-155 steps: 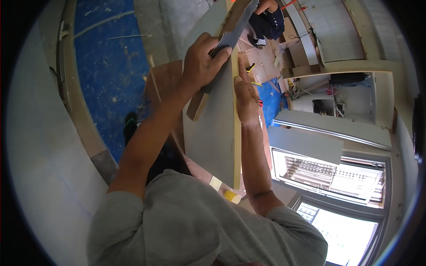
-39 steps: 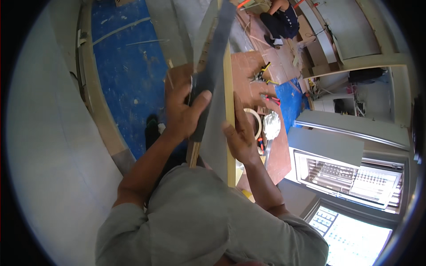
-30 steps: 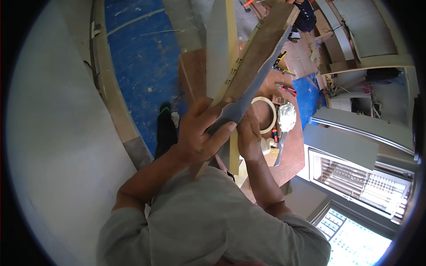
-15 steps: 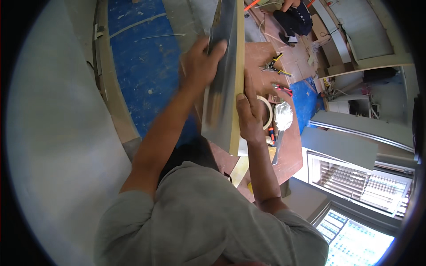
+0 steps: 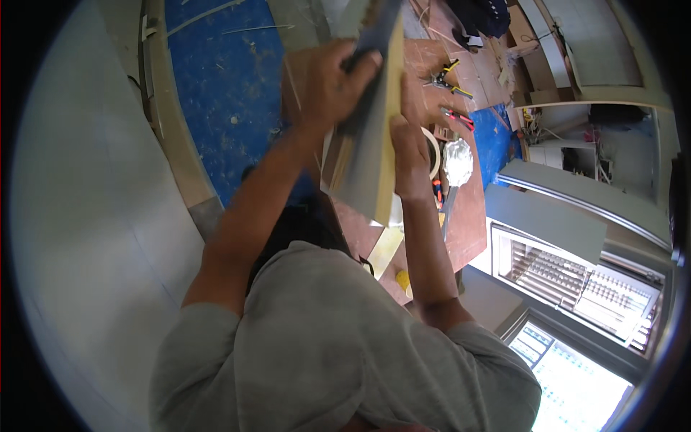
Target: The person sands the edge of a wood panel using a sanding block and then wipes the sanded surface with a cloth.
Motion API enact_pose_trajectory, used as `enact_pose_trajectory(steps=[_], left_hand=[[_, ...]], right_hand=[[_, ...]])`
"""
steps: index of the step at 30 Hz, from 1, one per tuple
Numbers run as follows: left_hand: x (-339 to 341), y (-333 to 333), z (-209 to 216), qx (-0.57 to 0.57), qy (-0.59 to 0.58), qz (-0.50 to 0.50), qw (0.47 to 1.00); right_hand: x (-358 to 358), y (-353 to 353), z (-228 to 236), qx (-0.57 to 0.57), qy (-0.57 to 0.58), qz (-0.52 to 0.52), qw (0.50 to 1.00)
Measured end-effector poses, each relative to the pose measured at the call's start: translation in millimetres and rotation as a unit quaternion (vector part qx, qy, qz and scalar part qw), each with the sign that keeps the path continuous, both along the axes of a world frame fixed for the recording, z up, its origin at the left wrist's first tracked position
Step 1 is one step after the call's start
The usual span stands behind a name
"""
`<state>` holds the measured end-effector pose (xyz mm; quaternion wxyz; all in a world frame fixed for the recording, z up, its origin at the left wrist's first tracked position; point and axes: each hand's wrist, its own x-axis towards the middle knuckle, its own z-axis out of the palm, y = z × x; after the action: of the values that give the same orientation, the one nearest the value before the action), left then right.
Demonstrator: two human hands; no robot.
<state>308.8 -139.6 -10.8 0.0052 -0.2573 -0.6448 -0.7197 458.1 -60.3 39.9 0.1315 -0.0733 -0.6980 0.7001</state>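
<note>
A long board (image 5: 371, 173) with a greyish face and a pale yellow edge stands tilted in front of me, its lower end toward my body. My right hand (image 5: 409, 155) grips the yellow edge from the right, thumb on the near side, other fingers mostly hidden. My left hand (image 5: 337, 86) is closed around a dark, long piece (image 5: 373, 79) lying along the board's face. Motion blur hides what kind of thing this is. Brown wooden strips (image 5: 338, 162) show beneath it by the left wrist.
A reddish-brown worktable (image 5: 468, 223) behind the board carries yellow-handled snips (image 5: 453, 81), red-handled pliers (image 5: 458, 118), a tape roll (image 5: 432, 153) and crumpled foil (image 5: 458, 162). Blue floor covering (image 5: 216, 101) lies left, beside a pale wall (image 5: 93, 237). Another person (image 5: 482, 16) is at the top right.
The board's lower end has moved up in the picture, away from my body, and the board leans more to the right. Both hands moved up with it, their grips kept. The whole view shifted slightly.
</note>
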Motion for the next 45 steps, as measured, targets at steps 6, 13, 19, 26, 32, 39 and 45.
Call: enact_pose_trajectory(steps=[6, 13, 19, 26, 32, 39, 45], left_hand=[[-14, -6, -5, -0.007, -0.004, 0.075, 0.997], [-14, -11, 4, 0.008, -0.044, -0.031, 0.999], [-14, -20, -6, 0.027, -0.034, -0.073, 0.996], [-9, -59, 3, -0.034, -0.072, -0.115, 0.99], [24, -80, 9, -0.027, -0.047, -0.121, 0.991], [85, -70, 35, -0.012, -0.004, -0.106, 0.994], [132, -57, 40, 0.008, -0.161, -0.079, 0.984]], right_hand=[[9, -14, 21, 0.039, -0.027, 0.048, 0.998], [81, -76, 0, 0.328, 0.029, -0.082, 0.941], [73, -53, -17, 0.387, 0.029, -0.182, 0.903], [72, -43, -18, 0.224, -0.007, -0.264, 0.938], [70, -45, -28, 0.154, 0.018, -0.256, 0.954], [82, -4, -31, 0.187, 0.102, -0.176, 0.961], [93, 19, -41, 0.236, 0.154, -0.127, 0.951]])
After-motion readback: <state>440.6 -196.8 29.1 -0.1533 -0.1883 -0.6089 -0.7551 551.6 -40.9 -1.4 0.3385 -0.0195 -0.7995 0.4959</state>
